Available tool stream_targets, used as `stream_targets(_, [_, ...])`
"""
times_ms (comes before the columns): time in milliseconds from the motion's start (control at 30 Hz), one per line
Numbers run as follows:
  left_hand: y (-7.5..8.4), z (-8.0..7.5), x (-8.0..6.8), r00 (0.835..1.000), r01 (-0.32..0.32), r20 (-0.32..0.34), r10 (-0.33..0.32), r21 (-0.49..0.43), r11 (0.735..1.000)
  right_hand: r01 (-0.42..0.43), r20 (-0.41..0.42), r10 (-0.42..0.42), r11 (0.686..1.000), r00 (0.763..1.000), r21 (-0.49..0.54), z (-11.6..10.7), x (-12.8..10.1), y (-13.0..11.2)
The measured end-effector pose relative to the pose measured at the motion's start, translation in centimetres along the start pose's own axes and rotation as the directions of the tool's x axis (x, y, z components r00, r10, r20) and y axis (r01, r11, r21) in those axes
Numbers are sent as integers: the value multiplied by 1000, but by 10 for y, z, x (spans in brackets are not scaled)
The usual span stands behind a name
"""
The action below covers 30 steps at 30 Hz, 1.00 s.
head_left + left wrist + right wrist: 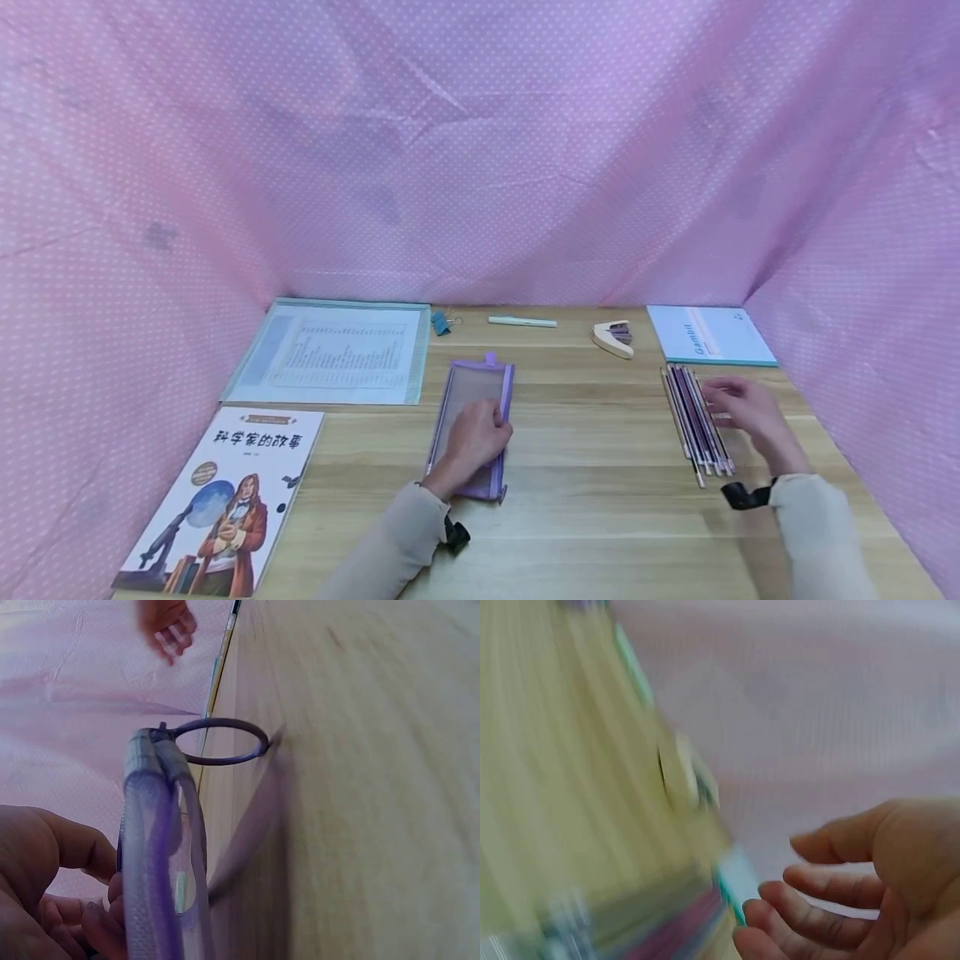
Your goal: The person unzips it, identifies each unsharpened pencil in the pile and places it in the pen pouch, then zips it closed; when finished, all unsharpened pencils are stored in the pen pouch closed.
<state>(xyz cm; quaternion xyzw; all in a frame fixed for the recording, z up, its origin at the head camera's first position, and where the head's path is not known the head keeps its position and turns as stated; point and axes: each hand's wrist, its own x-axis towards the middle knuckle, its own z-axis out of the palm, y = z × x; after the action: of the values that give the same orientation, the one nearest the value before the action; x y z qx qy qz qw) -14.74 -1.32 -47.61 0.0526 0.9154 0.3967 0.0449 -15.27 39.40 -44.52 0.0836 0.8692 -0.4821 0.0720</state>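
Observation:
A purple mesh zip pencil case (468,383) lies at the middle of the wooden table. My left hand (474,437) is over it, with curled fingers gripping it near its right edge. In the left wrist view, the case's purple edge (154,855) and dark zip ring (221,741) are close to the fingers. On the right is a row of slim pencils (693,417), side by side with pale ends toward me. My right hand (750,414) hovers at their right side, fingers loosely bent and holding nothing. The right wrist view shows its thumb and fingers apart.
Along the back are a clear document folder (345,350), a blue binder clip (441,323), a pale green pen (522,322), a white stapler-like item (613,339) and a blue notebook (712,335). An illustrated book (225,500) lies front left. Pink dotted cloth (480,167) surrounds the table.

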Motion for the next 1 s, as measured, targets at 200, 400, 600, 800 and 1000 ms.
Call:
stream_targets(200, [-1,0,1,1000,10,10,-10,1,1000,-57,62,64,992,996,-110,-32,8,45])
stream_targets(400, [-2,0,2,999,34,29,-33,-20,999,-39,59,57,963,997,-267,-33,14,59])
stream_targets(600, [0,1,2,999,39,31,-39,-26,999,-10,21,17,950,1000,-312,-39,16,62])
stream_targets(800, [1,1,2,999,43,30,-42,-24,999,-27,-15,23,952,1000,-305,-49,11,70])
stream_targets(1000, [1,1,2,1000,13,8,-13,-18,1000,-59,-1,61,953,998,-296,-57,9,72])
